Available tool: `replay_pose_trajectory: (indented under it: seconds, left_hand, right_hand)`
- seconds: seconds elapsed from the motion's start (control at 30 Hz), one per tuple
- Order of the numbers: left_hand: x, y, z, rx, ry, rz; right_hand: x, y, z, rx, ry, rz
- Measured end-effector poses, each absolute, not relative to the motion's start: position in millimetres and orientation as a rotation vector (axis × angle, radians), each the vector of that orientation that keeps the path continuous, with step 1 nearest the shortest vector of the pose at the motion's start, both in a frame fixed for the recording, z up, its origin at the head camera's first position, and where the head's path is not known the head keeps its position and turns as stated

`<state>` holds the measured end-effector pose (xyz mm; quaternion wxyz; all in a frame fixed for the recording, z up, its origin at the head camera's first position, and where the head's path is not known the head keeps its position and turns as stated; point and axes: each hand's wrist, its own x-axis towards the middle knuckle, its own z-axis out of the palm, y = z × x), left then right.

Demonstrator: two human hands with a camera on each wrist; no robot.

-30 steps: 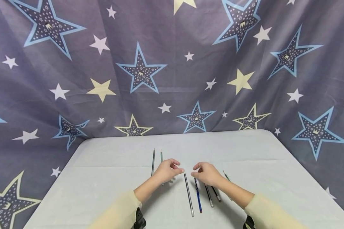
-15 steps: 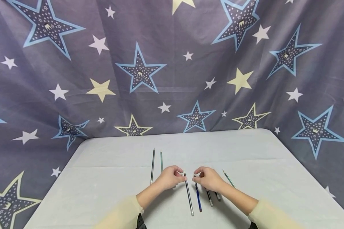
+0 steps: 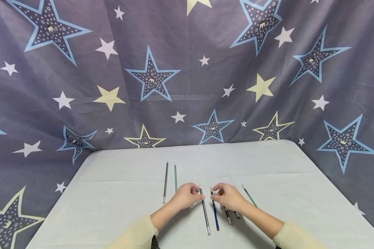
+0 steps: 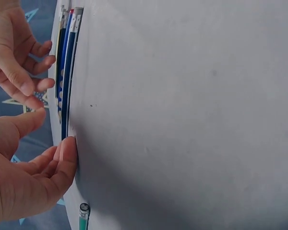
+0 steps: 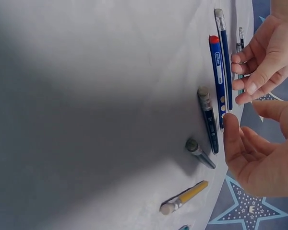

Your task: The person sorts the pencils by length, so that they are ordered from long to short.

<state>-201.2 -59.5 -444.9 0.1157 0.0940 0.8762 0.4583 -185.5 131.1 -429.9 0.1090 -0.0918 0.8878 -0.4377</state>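
Observation:
My left hand [image 3: 188, 196] is at the pointed end of a dark striped pencil [image 3: 205, 216] lying on the white table. In the left wrist view its fingertips [image 4: 69, 148] are right at that pencil, thumb and fingers apart. My right hand [image 3: 228, 197] is beside it, at the upper end of a blue pencil [image 3: 216, 218] with a red end and a row of dimples. The right wrist view shows its fingertips [image 5: 229, 122] right at the blue pencil, its digits spread with a gap. Both pencils lie nearly parallel.
Left of the hands lie a dark pencil [image 3: 166, 183] and a green pencil [image 3: 176, 174]. Dark pencils [image 3: 228, 217] with erasers lie partly under the right hand. Another green pencil [image 3: 250, 195] and a yellow pencil [image 5: 189, 192] are further right. A starred curtain [image 3: 187, 86] hangs behind.
Both hands have moved slightly toward the near edge, from just beyond the pencils' pointed ends to beside them. The pencils lie nearly where they were.

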Motion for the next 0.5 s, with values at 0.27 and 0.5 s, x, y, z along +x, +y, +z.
replay_pose_trajectory:
  seconds: [0.27,0.5]
  left_hand:
    - [-199.3,-55.3,-445.1,0.280,2.645,1.291]
    - [-199.9,-53.3,-447.2,0.266,2.698,1.237]
  right_hand:
    - [-183.1,132.6,-434.2,-0.267,2.603,-1.320]
    - [-179.3,127.7,-439.2,-0.267,2.563,-1.375]
